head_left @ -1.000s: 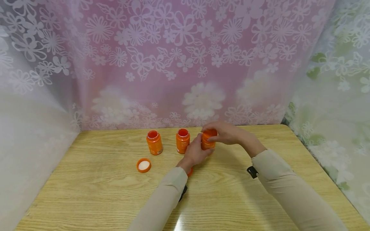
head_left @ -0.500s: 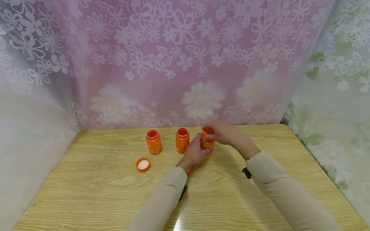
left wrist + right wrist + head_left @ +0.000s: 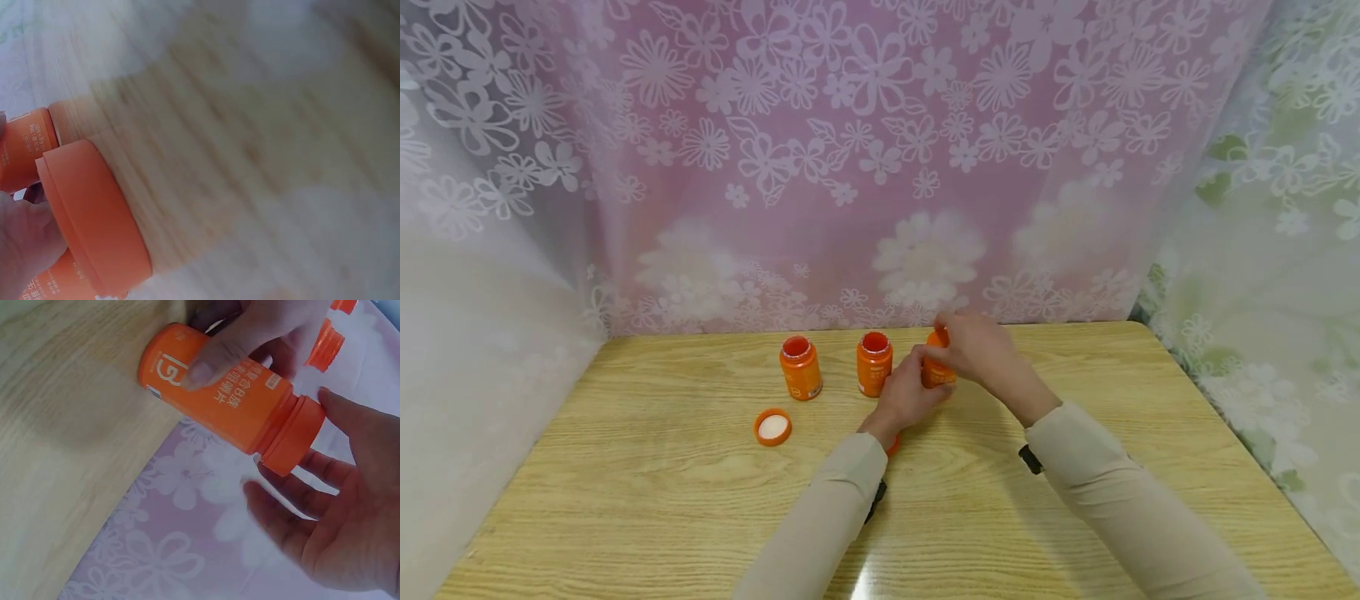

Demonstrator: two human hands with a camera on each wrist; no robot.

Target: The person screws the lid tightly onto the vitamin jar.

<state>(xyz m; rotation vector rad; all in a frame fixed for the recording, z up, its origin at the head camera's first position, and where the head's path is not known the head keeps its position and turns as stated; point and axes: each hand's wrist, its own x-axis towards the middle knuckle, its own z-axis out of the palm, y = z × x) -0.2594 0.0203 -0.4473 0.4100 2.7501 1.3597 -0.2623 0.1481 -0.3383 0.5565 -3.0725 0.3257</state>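
My left hand (image 3: 906, 396) grips the body of the right-hand orange bottle (image 3: 942, 377), which stands upright on the table. In the right wrist view, the left thumb lies across the label of that bottle (image 3: 250, 419). At its top, my right hand (image 3: 981, 350) holds the orange screw cap (image 3: 294, 434) between thumb and fingers; the cap sits on the neck. Beside the left hand stands an uncapped orange bottle (image 3: 874, 371). A loose orange cap (image 3: 94, 219) lies by my left wrist, mostly hidden by the arm in the head view.
Another uncapped orange bottle (image 3: 802, 372) stands at the left of the row. In front of it, an orange cap (image 3: 772, 427) lies with its white inside up. The wooden table (image 3: 647, 475) ends at a pink flowered curtain (image 3: 880, 167) behind the bottles.
My right hand has turned around the cap, its wrist and forearm shifting left and slightly down. The left hand keeps its hold on the bottle, which has stayed in place.
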